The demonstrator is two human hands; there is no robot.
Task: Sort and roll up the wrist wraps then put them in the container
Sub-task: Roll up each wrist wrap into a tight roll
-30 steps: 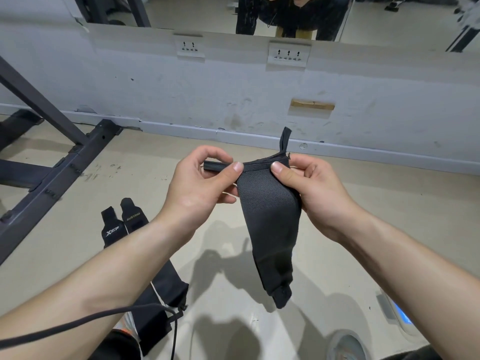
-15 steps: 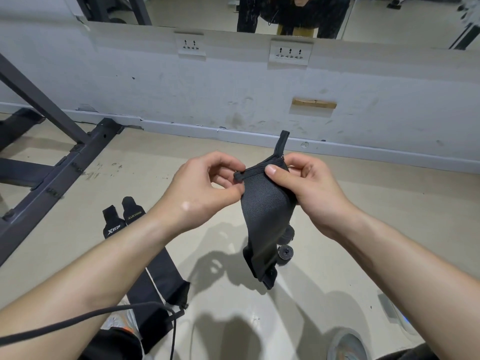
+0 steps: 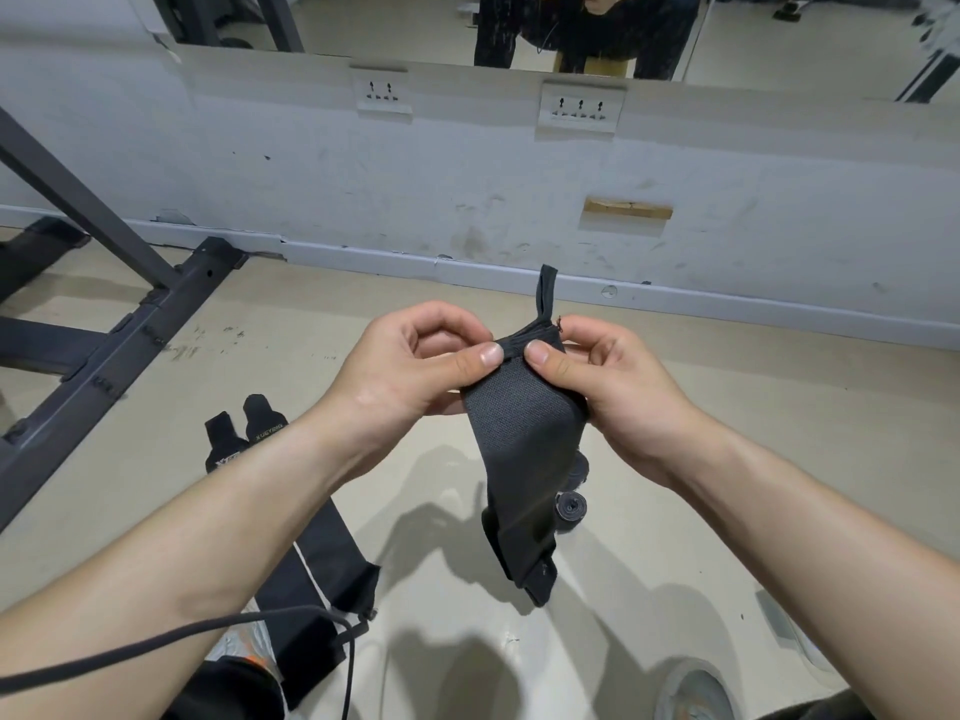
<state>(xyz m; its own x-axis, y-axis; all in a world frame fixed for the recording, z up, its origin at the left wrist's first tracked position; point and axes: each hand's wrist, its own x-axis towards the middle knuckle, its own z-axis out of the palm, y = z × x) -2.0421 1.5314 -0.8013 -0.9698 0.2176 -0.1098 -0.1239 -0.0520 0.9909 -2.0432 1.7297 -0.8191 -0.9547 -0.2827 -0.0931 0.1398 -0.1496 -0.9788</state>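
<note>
Above beige floor (image 3: 701, 418) by scuffed white wall (image 3: 467, 174): left hand (image 3: 410, 371), right hand (image 3: 613, 392) fingers (image 3: 540, 353) pinch black wrist wrap (image 3: 519, 449).

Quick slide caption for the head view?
The left hand and right hand pinch the top edge of a hanging black wrist wrap.

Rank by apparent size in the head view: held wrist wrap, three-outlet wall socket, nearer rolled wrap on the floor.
1. held wrist wrap, inflated by nearness to the camera.
2. three-outlet wall socket.
3. nearer rolled wrap, partly behind the held one.
</note>
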